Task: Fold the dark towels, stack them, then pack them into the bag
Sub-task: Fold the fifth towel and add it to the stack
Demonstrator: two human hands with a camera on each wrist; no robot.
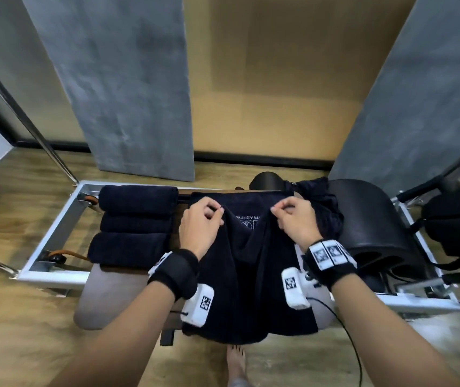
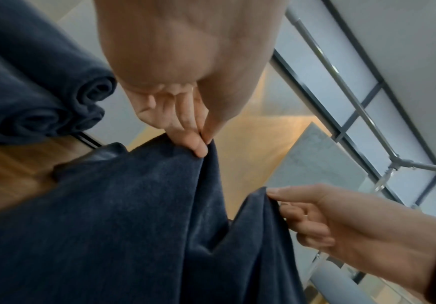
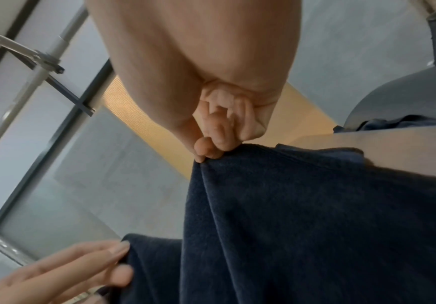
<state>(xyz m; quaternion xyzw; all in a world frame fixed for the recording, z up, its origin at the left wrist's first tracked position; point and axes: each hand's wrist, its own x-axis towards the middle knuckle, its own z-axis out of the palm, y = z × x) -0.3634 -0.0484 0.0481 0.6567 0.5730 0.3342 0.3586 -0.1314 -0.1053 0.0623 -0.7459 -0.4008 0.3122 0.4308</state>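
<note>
A dark navy towel (image 1: pixel 248 275) lies spread over the bench in front of me, its near end hanging over the front edge. My left hand (image 1: pixel 220 212) pinches a raised fold of it between thumb and forefinger, and my right hand (image 1: pixel 275 209) pinches another fold a little to the right. The left wrist view shows the left hand (image 2: pixel 202 142) pinching the towel (image 2: pixel 107 216), with the right hand (image 2: pixel 273 193) beside it. In the right wrist view the right hand (image 3: pixel 206 157) grips the towel (image 3: pixel 315 216) edge. Three rolled dark towels (image 1: pixel 135 223) lie side by side at the left.
The bench sits in a white metal frame (image 1: pixel 52 233). A black curved barrel (image 1: pixel 368 219) stands at the right with more dark cloth (image 1: pixel 318 196) bunched against it. A black bag (image 1: pixel 458 233) sits at the far right. Grey panels (image 1: pixel 128 79) stand behind.
</note>
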